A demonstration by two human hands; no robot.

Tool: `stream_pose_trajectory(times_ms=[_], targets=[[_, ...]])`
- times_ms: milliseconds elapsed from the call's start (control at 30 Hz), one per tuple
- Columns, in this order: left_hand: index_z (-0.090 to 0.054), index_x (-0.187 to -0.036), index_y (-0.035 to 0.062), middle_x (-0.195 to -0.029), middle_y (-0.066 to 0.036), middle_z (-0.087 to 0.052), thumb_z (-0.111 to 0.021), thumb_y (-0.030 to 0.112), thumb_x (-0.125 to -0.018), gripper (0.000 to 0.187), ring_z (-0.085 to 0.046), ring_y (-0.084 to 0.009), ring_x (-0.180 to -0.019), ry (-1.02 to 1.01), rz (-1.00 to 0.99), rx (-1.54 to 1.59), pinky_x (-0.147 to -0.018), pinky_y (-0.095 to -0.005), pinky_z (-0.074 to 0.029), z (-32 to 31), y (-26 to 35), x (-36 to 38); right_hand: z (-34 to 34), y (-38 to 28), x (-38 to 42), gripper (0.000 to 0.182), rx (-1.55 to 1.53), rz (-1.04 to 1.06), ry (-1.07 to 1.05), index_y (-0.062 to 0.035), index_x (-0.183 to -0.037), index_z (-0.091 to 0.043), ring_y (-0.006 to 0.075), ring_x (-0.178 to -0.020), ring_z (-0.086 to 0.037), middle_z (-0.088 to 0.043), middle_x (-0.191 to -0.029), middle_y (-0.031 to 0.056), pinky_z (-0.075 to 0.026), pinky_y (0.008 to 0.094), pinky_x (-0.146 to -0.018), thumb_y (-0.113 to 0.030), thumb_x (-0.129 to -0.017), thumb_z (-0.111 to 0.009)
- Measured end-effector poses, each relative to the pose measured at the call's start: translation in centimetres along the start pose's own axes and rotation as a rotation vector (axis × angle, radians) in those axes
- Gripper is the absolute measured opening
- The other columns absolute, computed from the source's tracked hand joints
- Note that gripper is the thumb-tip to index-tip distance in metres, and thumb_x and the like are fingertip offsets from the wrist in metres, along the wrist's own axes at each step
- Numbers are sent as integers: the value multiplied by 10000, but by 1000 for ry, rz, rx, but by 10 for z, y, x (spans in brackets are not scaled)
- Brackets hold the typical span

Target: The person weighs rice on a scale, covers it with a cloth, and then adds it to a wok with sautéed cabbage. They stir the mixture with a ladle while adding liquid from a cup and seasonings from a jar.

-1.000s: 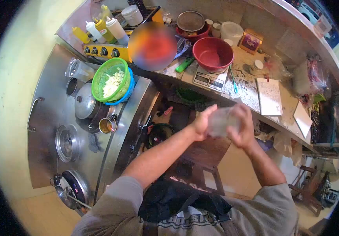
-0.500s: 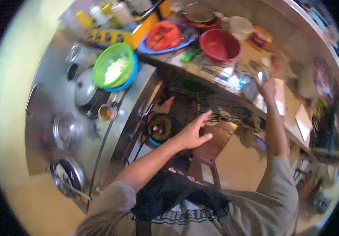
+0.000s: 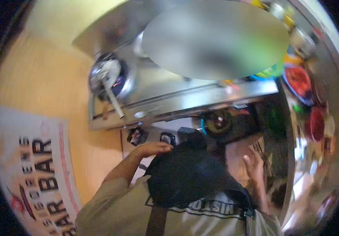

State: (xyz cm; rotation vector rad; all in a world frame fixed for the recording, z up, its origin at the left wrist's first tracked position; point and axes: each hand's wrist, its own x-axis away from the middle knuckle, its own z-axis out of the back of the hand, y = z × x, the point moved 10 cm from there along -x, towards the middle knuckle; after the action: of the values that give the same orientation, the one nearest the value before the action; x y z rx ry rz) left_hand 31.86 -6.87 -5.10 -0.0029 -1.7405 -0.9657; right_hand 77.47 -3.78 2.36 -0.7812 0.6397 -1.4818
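Note:
My left hand (image 3: 155, 149) is held low in front of my body, beside the black cloth (image 3: 181, 173) on my chest; its fingers are stretched out and nothing shows in them. My right hand (image 3: 253, 165) hangs in the air at the lower right, fingers apart, with nothing in it. Beyond my left hand, a wok (image 3: 124, 80) with a long-handled ladle (image 3: 113, 98) sits at the left end of the steel counter (image 3: 157, 84). The image is smeared by motion.
A blurred oval hides much of the counter. At the right stand a blue-rimmed tray with a red bag (image 3: 298, 80) and a red bowl (image 3: 316, 124). Below the counter is a dark round vessel (image 3: 218, 121). A printed banner (image 3: 35, 157) hangs at the left.
The view has swung left toward the wok and banner. My right hand has left the side table and come down near my body; my left hand has drawn in toward my chest.

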Motion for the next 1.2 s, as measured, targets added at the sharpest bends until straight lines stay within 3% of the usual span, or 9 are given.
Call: stream_pose_trajectory(times_ms=[100, 233, 367, 433, 733, 833, 933, 1000, 1200], targets=[[-502, -1294, 101, -1179, -117, -586, -482, 510, -926, 551, -548, -246, -1101, 315, 108, 368, -926, -399, -431, 77, -99, 52, -106, -169, -65, 580, -308, 125, -239, 14, -1204, -563, 324, -1144, -554, -576, -1213, 218, -414, 385, -987, -363, -795, -727], [-520, -1250, 94, -1073, -135, -620, -506, 498, -916, 524, -613, -255, -967, 504, 44, 803, -857, -401, -480, 159, -224, 74, -305, -410, -109, 788, -106, 596, -505, 45, -1317, -427, 385, -1208, -487, -529, -1240, 272, -387, 421, -1019, -458, -783, -716], [-597, -1038, 93, -861, -91, -626, -525, 414, -926, 347, -612, -233, -790, 845, -329, 1276, -707, -400, -502, 238, -286, 87, -581, -440, -146, 890, 92, 582, -709, -31, -1471, -86, 458, -1154, -491, -480, -1205, 372, -412, 474, -980, -294, -838, -653], [-564, -1066, 90, -883, -81, -601, -526, 364, -934, 307, -599, -225, -778, 837, -448, 1433, -690, -402, -516, 261, -278, 108, -641, -420, -158, 862, 176, 307, -875, -71, -1485, -22, 475, -1088, -526, -482, -1169, 390, -447, 494, -927, -197, -857, -598], [-503, -1156, 76, -902, -113, -607, -543, 333, -937, 340, -613, -250, -801, 540, -475, 1183, -724, -457, -535, 348, -166, 130, -563, -498, -213, 683, 583, 605, -413, -115, -1477, -134, 430, -748, -608, -576, -878, 290, -488, 521, -709, -121, -882, -470], [-519, -1069, 58, -849, -107, -602, -571, 300, -921, 288, -617, -252, -721, 393, -505, 1208, -647, -438, -546, 364, -138, 106, -588, -518, -227, 688, 525, 372, -607, -111, -1475, -141, 432, -688, -616, -605, -810, 276, -495, 523, -648, -112, -870, -467], [-547, -920, 47, -748, -88, -595, -599, 228, -893, 190, -603, -238, -600, 432, -488, 1144, -528, -389, -529, 392, -129, 92, -545, -523, -183, 651, 830, 668, -652, -69, -1454, -202, 403, -673, -637, -627, -786, 268, -508, 512, -642, -102, -856, -458], [-549, -829, 50, -677, -71, -585, -608, 175, -870, 145, -580, -224, -518, 548, -424, 968, -461, -361, -502, 404, -129, 83, -499, -523, -146, 662, 993, 483, -776, -61, -1443, -224, 418, -777, -648, -633, -861, 277, -519, 502, -687, -72, -824, -460], [-557, -686, 38, -589, -82, -563, -606, 128, -814, 164, -547, -203, -455, 590, -487, 1031, -421, -350, -453, 332, -50, 169, -456, -544, -159, 634, 1091, 584, -593, -153, -1440, -284, 361, -794, -648, -613, -925, 216, -534, 463, -694, -94, -842, -487]])
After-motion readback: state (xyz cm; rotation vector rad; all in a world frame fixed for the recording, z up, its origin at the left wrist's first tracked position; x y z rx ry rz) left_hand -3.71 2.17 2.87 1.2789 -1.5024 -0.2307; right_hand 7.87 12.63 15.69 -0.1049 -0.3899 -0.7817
